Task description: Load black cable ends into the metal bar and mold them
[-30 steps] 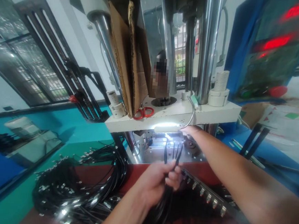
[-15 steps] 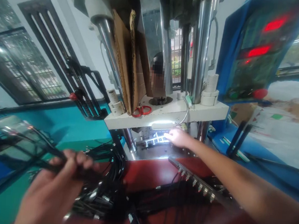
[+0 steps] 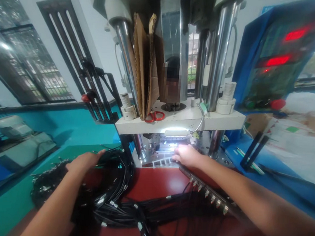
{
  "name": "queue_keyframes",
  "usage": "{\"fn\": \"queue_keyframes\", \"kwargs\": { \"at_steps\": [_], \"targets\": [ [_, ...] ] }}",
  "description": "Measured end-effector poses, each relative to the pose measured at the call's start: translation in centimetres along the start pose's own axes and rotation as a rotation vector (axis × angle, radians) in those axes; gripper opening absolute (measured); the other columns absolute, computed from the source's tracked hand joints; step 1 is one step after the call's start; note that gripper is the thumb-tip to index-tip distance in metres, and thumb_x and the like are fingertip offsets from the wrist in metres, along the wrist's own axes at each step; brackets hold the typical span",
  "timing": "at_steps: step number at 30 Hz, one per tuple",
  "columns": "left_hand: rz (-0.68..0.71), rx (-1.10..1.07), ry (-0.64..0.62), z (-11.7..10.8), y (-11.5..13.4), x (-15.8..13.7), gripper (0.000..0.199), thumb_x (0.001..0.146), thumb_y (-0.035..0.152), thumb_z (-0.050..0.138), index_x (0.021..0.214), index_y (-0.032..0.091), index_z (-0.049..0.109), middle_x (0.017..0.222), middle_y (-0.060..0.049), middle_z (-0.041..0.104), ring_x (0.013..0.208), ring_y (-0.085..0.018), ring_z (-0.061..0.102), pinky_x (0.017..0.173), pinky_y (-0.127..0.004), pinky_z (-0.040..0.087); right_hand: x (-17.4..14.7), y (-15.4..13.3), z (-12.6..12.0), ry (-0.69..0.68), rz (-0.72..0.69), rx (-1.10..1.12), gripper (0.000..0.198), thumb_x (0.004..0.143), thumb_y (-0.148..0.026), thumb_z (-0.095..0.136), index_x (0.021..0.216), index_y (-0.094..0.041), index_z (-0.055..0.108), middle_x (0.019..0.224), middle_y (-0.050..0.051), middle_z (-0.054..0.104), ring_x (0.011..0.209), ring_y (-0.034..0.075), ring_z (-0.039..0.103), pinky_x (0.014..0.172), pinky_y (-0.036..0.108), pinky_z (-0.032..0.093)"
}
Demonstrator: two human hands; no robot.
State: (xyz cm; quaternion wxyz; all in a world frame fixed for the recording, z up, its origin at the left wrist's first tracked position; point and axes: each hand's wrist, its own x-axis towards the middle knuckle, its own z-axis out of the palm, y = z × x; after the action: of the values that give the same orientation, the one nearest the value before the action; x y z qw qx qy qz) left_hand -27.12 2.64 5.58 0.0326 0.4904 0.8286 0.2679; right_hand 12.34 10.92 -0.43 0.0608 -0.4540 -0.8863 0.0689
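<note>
My left hand (image 3: 84, 162) is low at the left, over a looped bundle of black cables (image 3: 115, 165) with metal ends. Its fingers appear to be closed round part of the bundle, though the hand's back hides most of them. My right hand (image 3: 187, 156) pinches a pale, branching strip like a moulding sprue (image 3: 163, 162), at the front edge of the lit metal mould plate (image 3: 145, 164). Below that hand lies a dark bar (image 3: 209, 189) with a row of small metal connectors along it.
Above my right hand hangs the press's white platen (image 3: 181, 121), carrying red-handled scissors (image 3: 154, 116) and upright cardboard (image 3: 145, 69). Chrome columns (image 3: 218, 61) flank it. More cables (image 3: 150, 212) cross the red table (image 3: 152, 179). A blue control box (image 3: 270, 65) stands at the right.
My left hand has lowered the raised cable bundle onto the surface at the left. My right hand has drawn the pale strip down and towards me, to the plate's front edge.
</note>
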Motion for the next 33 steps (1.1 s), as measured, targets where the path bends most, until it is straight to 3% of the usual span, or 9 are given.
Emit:
{"fn": "queue_keyframes", "kwargs": {
  "at_steps": [3,6,8,9,16,22,27,30,33],
  "targets": [
    [0.058,0.114,-0.046,0.3,1.4,-1.6,0.044,0.075,0.053,0.06,0.052,0.018,0.047,0.057,-0.009,0.055,0.088,-0.041,0.059,0.082,-0.061,0.038,1.0,0.0,-0.2,0.042,-0.009,0.003,0.028,0.092,-0.041,0.055,0.093,-0.015,0.067,0.096,0.007,0.068,0.093,0.022,0.063,0.085,0.042,0.048],
    [0.339,0.092,-0.172,2.2,5.1,-4.7,0.031,0.088,0.047,0.048,0.082,0.021,0.063,0.089,-0.007,0.067,0.092,-0.025,0.061,0.088,-0.037,0.043,3.2,-0.4,-0.2,0.123,-0.029,0.016,0.027,0.094,-0.034,0.054,0.112,-0.016,0.062,0.114,0.008,0.064,0.105,0.023,0.06,0.091,0.045,0.046],
    [0.718,0.06,-0.349,4.3,7.7,-6.6,0.025,0.093,0.033,0.042,0.1,0.019,0.062,0.103,-0.008,0.065,0.098,-0.021,0.059,0.09,-0.031,0.042,4.8,-0.9,0.0,0.147,-0.052,0.026,0.028,0.094,-0.031,0.056,0.117,-0.016,0.059,0.121,0.009,0.061,0.109,0.024,0.058,0.093,0.046,0.046],
    [0.775,0.061,-0.388,5.5,8.7,-7.3,0.022,0.091,0.027,0.047,0.106,0.02,0.061,0.111,-0.008,0.063,0.103,-0.02,0.058,0.093,-0.029,0.041,5.5,-1.1,0.1,0.147,-0.059,0.031,0.027,0.093,-0.03,0.057,0.116,-0.016,0.06,0.12,0.008,0.061,0.108,0.024,0.059,0.092,0.046,0.047],
    [0.754,0.132,-0.396,11.2,8.4,-8.5,0.037,0.085,0.009,0.047,0.12,0.013,0.056,0.118,-0.016,0.058,0.112,-0.028,0.054,0.098,-0.038,0.039,4.3,-1.6,-0.7,0.144,-0.026,0.12,0.02,0.095,-0.023,0.05,0.101,-0.013,0.066,0.106,0.01,0.067,0.102,0.022,0.061,0.093,0.042,0.045],
    [0.728,0.179,-0.34,11.9,7.8,-8.7,0.032,0.088,0.009,0.039,0.112,0.017,0.06,0.11,-0.013,0.06,0.106,-0.027,0.056,0.096,-0.038,0.039,0.5,-3.5,-0.8,-0.021,0.011,0.346,0.024,0.083,-0.024,0.061,0.104,-0.017,0.07,0.066,-0.001,0.071,0.057,0.016,0.064,0.057,0.026,0.051],
    [0.734,0.226,-0.285,11.8,8.0,-9.0,0.03,0.089,0.011,0.039,0.109,0.018,0.061,0.105,-0.013,0.062,0.102,-0.026,0.058,0.091,-0.038,0.042,-0.2,-6.5,-1.1,0.025,0.015,0.419,0.015,0.08,-0.016,0.061,0.082,-0.016,0.076,0.074,0.003,0.074,0.067,0.017,0.065,0.062,0.026,0.049],
    [0.75,0.229,-0.274,11.9,7.8,-8.9,0.029,0.089,0.012,0.042,0.11,0.019,0.062,0.106,-0.011,0.063,0.101,-0.025,0.058,0.092,-0.036,0.042,-3.4,-6.7,-3.9,0.076,-0.003,0.461,0.017,0.083,-0.021,0.061,0.089,-0.021,0.077,0.085,0.002,0.076,0.078,0.017,0.067,0.073,0.026,0.05],
    [0.767,0.213,-0.263,12.1,7.6,-8.6,0.03,0.089,0.015,0.044,0.114,0.017,0.061,0.108,-0.012,0.063,0.102,-0.025,0.059,0.093,-0.037,0.044,-10.3,-4.8,-7.2,0.258,0.018,0.529,0.017,0.084,-0.033,0.062,0.089,-0.027,0.077,0.09,0.001,0.075,0.083,0.018,0.068,0.074,0.026,0.051]
  ]
}}
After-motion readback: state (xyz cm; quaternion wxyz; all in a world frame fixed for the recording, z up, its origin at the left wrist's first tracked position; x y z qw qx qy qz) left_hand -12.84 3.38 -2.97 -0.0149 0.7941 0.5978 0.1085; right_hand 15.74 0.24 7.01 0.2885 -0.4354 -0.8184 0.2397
